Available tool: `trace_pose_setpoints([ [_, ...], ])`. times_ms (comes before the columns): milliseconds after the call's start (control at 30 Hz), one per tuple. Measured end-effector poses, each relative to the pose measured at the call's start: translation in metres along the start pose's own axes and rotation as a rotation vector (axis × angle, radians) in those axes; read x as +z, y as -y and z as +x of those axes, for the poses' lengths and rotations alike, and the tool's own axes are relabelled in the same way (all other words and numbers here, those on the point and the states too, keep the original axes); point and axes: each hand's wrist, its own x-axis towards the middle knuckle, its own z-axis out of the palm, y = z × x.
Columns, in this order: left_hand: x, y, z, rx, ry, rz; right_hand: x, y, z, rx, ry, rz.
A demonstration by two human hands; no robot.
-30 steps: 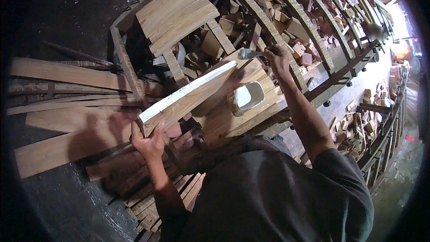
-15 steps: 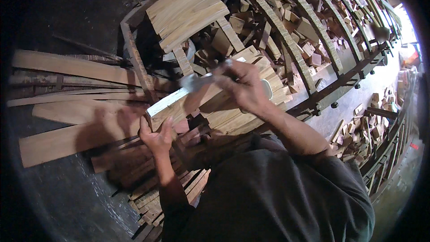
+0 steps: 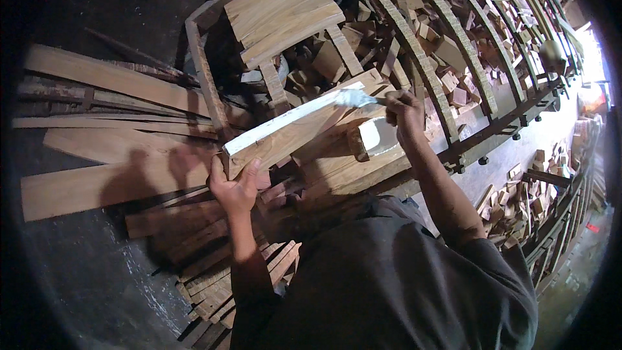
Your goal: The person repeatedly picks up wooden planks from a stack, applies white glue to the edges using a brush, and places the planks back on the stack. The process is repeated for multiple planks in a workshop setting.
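Observation:
My left hand (image 3: 234, 186) is wrapped round the left end of a wooden board (image 3: 285, 133), thumb on its near face. The board is held tilted with its long narrow edge upward, and a wet white coating (image 3: 285, 118) covers most of that edge. In my right hand (image 3: 406, 114) is the handle of a brush (image 3: 356, 98). Its white-loaded bristles touch the edge near the board's far right end. Just below the brush stands a container (image 3: 360, 142) with white liquid in it, on light wooden boards (image 3: 337, 172).
A wide wooden panel (image 3: 285, 13) rests on the rack's bars at the far side. Curved slats (image 3: 414, 39) run over a heap of wood offcuts (image 3: 447, 52). Long planks (image 3: 110, 188) stick out at the left, and stacked strips (image 3: 214, 291) lie below my left arm.
My right hand has drawn the brush rightward along the board's edge, from near the left end to the far right. The container of white liquid has come into fuller view.

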Motion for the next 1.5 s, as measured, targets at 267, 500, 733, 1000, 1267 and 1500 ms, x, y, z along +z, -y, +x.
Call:
trace_pose_setpoints([
  [267, 0.007, -0.006, 0.012, 0.03, 0.018, 0.102, 0.083, 0.03, -0.047, 0.098, 0.163, 0.261],
  [500, 0.01, -0.008, 0.006, 0.021, -0.022, 0.079, 0.027, -0.018, -0.004, 0.081, 0.093, 0.194],
  [733, 0.0, 0.0, 0.0, -0.054, -0.041, -0.038, -0.062, -0.031, 0.029, 0.006, -0.21, -0.141],
  [1000, -0.012, 0.014, 0.029, -0.084, -0.131, -0.226, -0.079, -0.048, -0.01, -0.228, -0.056, -0.633],
  [1267, 0.025, 0.121, 0.078, -0.532, -0.301, -0.615, -0.055, -0.015, -0.019, -0.488, 0.158, -1.36],
  [1500, 0.091, 0.209, 0.109, -0.84, -0.243, -0.52, -0.011, -0.024, 0.143, -0.332, 0.085, -0.98],
])
